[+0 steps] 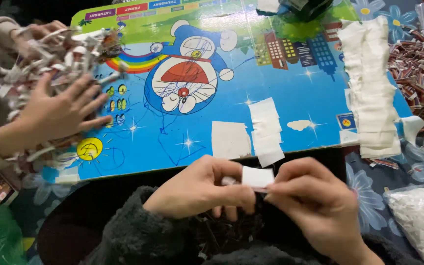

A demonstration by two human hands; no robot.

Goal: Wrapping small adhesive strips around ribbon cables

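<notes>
1. Our left hand (199, 189) was low in the middle of the view, with its fingers (236, 194) pinched shut on a small white paper square (257, 176).
2. Our right hand (315, 201) was just beside it, and its fingers pinched the same white square from the other side.
3. The square sat between our two hands, close to our lap and just in front of the near edge of the tabletop (300, 93).
4. Under our hands there was a dark pile of thin strips (226, 230) on our lap. We could not tell what they were made of.
5. The tabletop was blue, with a cartoon cat (187, 73) and a rainbow (133, 61) on it.
6. More white paper squares (266, 130) lay in a short row on the tabletop, just past our hands.
7. A long stack of white paper pieces (371, 88) lay on the right side of the tabletop.
8. A heap of red and white strips (420, 73) lay far to the right.
9. A clear bag of small white bits (420, 221) sat at the bottom right.
10. Another person's hand (60, 113) on the left pressed flat on a big bundle of white strips (60, 54).
</notes>
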